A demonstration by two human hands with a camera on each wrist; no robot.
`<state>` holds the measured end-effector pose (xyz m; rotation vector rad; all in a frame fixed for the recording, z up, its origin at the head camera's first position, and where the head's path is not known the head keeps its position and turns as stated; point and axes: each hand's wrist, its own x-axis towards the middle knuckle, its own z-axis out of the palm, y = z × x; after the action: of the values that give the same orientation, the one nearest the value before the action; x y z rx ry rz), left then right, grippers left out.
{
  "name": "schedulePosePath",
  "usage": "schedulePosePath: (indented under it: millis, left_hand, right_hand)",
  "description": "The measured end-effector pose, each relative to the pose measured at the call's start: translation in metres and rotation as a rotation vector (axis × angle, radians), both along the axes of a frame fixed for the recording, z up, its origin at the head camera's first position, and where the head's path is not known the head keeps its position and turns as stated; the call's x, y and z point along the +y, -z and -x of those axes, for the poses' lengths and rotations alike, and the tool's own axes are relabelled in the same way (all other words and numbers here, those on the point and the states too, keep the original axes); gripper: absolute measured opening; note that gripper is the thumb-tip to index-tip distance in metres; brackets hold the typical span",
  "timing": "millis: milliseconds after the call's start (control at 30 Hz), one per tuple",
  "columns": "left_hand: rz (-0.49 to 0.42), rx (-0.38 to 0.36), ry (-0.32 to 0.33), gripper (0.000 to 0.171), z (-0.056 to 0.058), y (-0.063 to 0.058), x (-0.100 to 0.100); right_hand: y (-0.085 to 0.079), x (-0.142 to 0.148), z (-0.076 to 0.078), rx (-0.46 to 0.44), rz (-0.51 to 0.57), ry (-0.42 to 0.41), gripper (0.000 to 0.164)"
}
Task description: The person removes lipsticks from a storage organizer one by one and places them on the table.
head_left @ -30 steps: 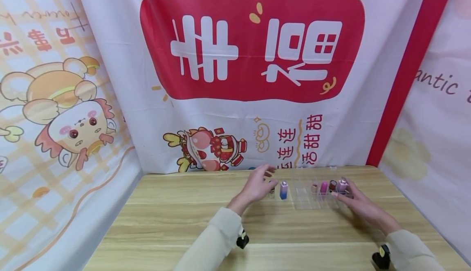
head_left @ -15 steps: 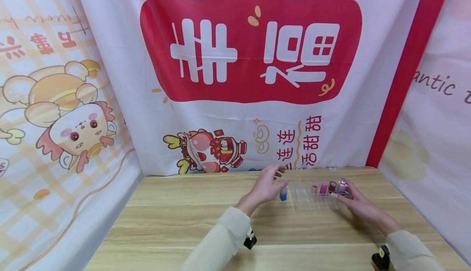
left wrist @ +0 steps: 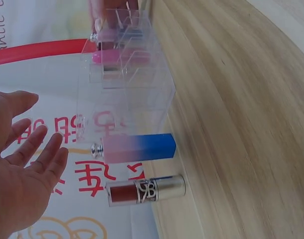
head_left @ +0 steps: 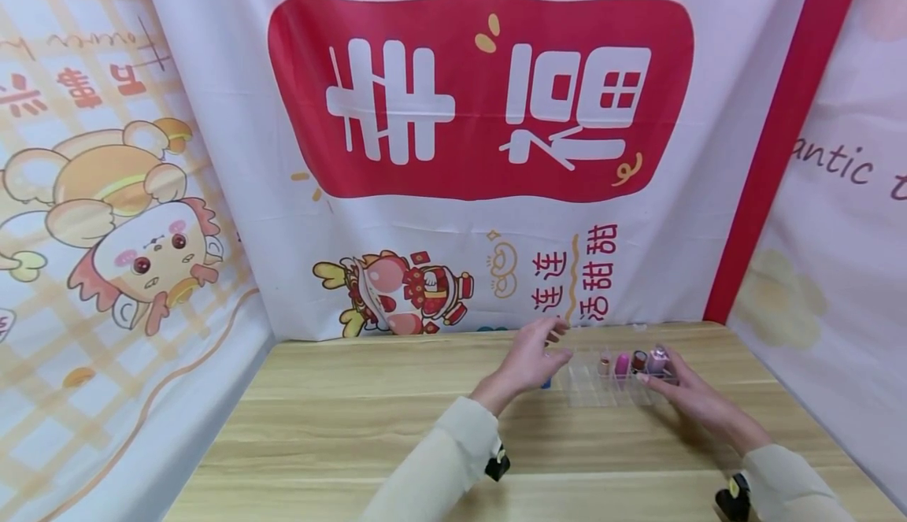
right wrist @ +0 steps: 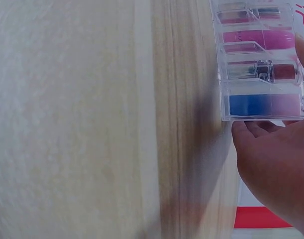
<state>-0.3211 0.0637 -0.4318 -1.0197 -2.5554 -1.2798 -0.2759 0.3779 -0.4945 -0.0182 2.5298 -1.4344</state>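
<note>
My left hand (head_left: 531,358) hovers left of a clear divided lipstick organizer (head_left: 590,396), its fingers spread and holding nothing. In the left wrist view, a square pink-to-blue lipstick tube (left wrist: 137,148) stands on the table beside the organizer. Beyond it stands a lipstick tube with a dark red-brown clear part and a silver base (left wrist: 171,188); the hand hides it in the head view. My right hand (head_left: 697,397) grips the organizer's right end, thumb in front. Inside are a bright pink tube (head_left: 621,364), a red-brown one (right wrist: 283,72), another pink-to-blue one (right wrist: 263,105) and a small pale one (head_left: 605,364).
The wooden table (head_left: 340,427) extends in front and to the left. A white printed cloth (head_left: 397,223) hangs right behind its back edge, and more printed cloths hang at both sides.
My left hand has moved right, past the loose tubes towards the organizer, now covering most of the pink-to-blue tube in the head view. My right hand has stayed at the organizer's end.
</note>
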Motion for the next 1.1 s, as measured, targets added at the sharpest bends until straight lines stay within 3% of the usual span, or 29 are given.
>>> schedulePosePath:
  millis: [167, 433, 700, 933, 1100]
  left_hand:
    - [0.029, 0.022, 0.011, 0.04, -0.001, -0.001, 0.008]
    - [0.07, -0.005, 0.001, 0.041, 0.0, -0.003, 0.025]
    - [0.109, -0.008, -0.02, 0.046, 0.002, 0.005, 0.038]
    - [0.117, -0.055, -0.005, 0.049, 0.003, 0.008, 0.045]
    - [0.174, -0.03, 0.004, 0.046, 0.006, 0.01, 0.05]
  right_hand:
    - [-0.001, 0.0, 0.0, -0.008, -0.004, -0.001, 0.105]
    - [-0.001, 0.0, 0.0, 0.001, -0.005, 0.004, 0.106]
    - [-0.001, 0.001, -0.001, 0.013, -0.003, 0.0, 0.106]
    - [0.002, 0.001, -0.003, 0.054, 0.001, -0.006, 0.105]
    - [0.002, 0.001, -0.003, 0.054, 0.008, -0.008, 0.104]
